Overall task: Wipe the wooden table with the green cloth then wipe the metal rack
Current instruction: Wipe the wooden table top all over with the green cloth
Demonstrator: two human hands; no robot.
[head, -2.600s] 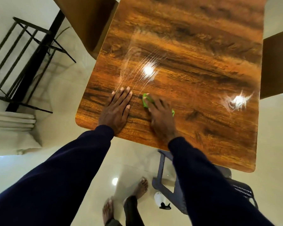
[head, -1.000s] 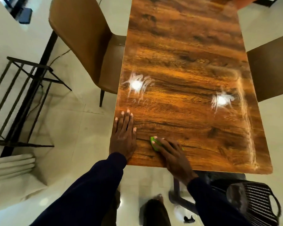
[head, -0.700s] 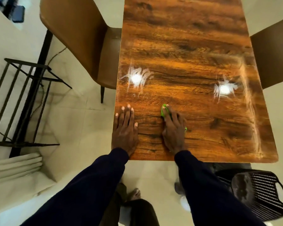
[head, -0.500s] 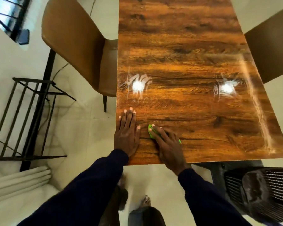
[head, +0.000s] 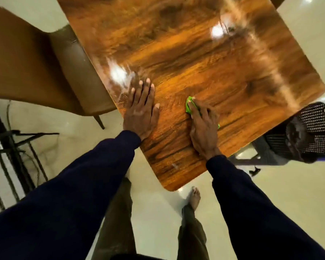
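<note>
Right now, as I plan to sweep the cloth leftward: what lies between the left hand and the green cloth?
Head view: only bare wooden table between the left hand and the green cloth under the right hand.

1. I see my left grip lying flat, fingers straight, on the wooden bench at mid-frame.
2. Just right of it, my right grip presses the green cloth onto the bench; the cloth peeks out past the fingertips.
3. A brown chair fills the upper left, and the black metal rack is at the left edge, blurred.
</note>
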